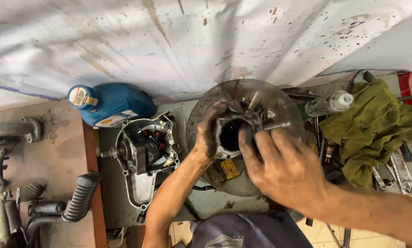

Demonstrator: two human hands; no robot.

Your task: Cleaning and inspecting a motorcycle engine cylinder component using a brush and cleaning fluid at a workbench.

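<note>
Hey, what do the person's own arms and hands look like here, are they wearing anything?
Both forearms are bare, with no sleeves, gloves, watch or rings in view. The left hand and right hand are smeared with dark grease, heaviest on the fingers.

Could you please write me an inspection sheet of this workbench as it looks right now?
Surface: grey bench top, stained.
Job's things: dark cylinder part, bore facing up, over round metal pan.
Clutter: engine cover, blue oil bottle, green rag, wrenches, clear bottle.
Grippers: left hand and right hand, greasy, both grip the cylinder.
Cables: nothing seen.
Surroundings: white sheet behind; motorcycle footpegs on the left.
</note>
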